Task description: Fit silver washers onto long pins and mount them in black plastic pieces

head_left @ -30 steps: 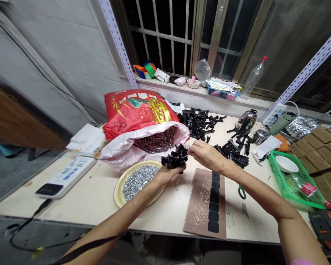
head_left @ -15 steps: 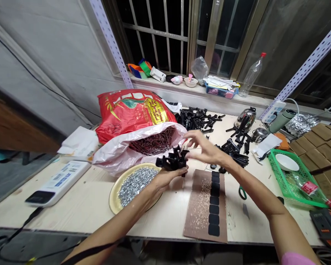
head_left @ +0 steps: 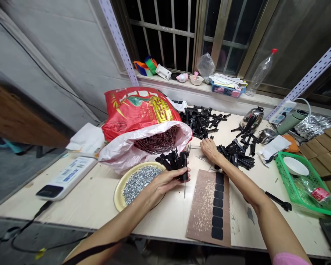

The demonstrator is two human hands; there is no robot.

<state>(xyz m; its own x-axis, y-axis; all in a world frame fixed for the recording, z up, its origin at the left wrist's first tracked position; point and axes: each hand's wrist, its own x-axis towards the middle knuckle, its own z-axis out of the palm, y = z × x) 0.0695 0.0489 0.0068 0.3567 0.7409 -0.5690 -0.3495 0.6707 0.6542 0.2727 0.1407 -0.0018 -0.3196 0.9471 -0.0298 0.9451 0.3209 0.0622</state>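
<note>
My left hand is closed around a bunch of black plastic clips with thin metal pins among them. One pin points down below the fingers. Farther right, my right hand is low at the tabletop, its fingers bent together; what they hold, if anything, is hidden. Loose thin metal pins lie just under that hand. Beside its wrist is a pile of black clips. A yellow plate of small silvery metal pieces sits beneath my left forearm.
Behind my left hand lies a red sack full of brown rods. A brown board with black square pads is near the front edge. More black clips lie at the back. A green basket and a white power strip flank the work area.
My right hand has moved from beside the held clips down to the tabletop pins. My left hand still grips the bunch, now with a pin pointing down more visibly. The view has shifted slightly.
</note>
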